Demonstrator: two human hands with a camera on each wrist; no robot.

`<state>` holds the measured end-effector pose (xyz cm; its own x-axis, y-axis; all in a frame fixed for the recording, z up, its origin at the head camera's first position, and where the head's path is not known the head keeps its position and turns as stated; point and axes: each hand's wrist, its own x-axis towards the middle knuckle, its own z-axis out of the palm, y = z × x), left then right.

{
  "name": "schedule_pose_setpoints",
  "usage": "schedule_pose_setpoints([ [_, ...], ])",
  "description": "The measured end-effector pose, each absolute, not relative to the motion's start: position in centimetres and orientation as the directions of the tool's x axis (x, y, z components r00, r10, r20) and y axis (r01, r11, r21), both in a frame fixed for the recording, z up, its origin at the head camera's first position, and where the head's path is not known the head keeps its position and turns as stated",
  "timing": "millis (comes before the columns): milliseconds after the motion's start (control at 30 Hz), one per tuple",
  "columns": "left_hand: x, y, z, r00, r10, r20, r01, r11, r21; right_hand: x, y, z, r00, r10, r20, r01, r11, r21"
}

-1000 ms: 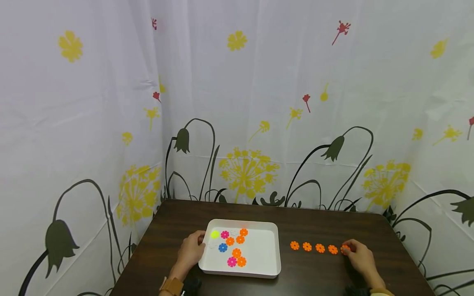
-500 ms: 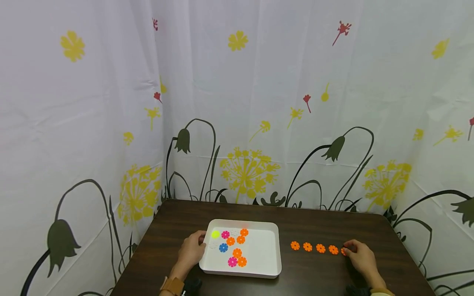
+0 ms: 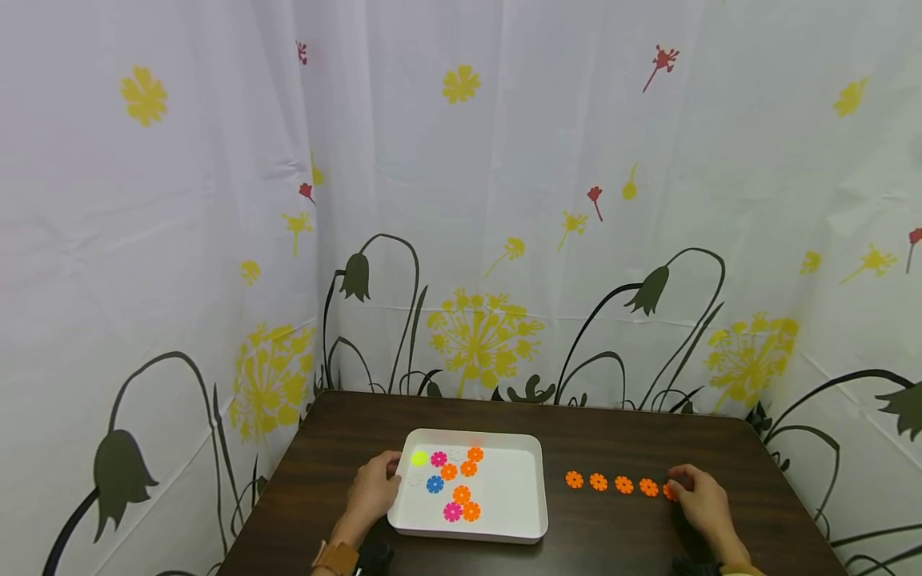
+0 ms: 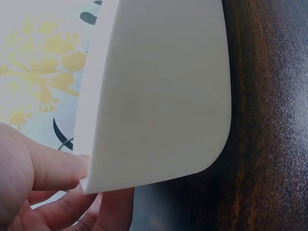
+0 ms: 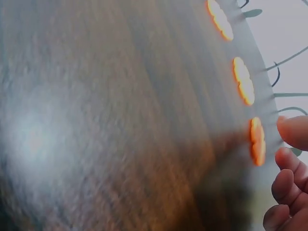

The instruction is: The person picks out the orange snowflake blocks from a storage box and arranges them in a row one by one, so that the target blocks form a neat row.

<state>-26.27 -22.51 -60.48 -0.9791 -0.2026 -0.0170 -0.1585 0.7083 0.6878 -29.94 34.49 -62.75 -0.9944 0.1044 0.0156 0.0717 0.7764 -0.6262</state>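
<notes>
My left hand [image 3: 370, 486] grips the left edge of a white tray [image 3: 511, 488]; in the left wrist view the thumb [image 4: 57, 166] is on one side of the wall and the fingers curl behind it. Slotted snowflake discs lie in the tray: orange, pink, one blue disc [image 3: 435, 484], one yellow disc [image 3: 419, 458] and pale ones. To the right, my right hand [image 3: 702, 500] is over the last orange disc [image 5: 258, 142] of a row, partly hiding it in the head view. The right wrist view shows its fingertips just clear of that disc, loosely curled around nothing.
The row of orange discs [image 3: 599, 482] runs across the dark wooden table [image 3: 612, 432] between tray and right hand. Behind the table hangs a white curtain [image 3: 403, 160] with printed flowers. A dark device [image 3: 374, 556] sits at the left wrist.
My right hand has risen slightly off the last orange disc, which stays in the row. The left hand keeps its grip on the tray. The head view has tilted a little.
</notes>
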Motion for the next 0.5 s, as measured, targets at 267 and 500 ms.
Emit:
schedule_pose_setpoints([
  [267,-26.3,-22.5,-60.6,-0.979,-0.202,-0.017,-0.157,0.701,0.696,-30.2,32.7,-61.3,-0.994,0.089,0.069,0.021,0.751,-0.660],
  [500,-26.3,-22.5,-60.5,-0.979,-0.201,-0.017,-0.156,0.701,0.696,-30.8,30.5,-60.5,-0.988,0.059,0.141,-0.055,0.724,-0.687],
])
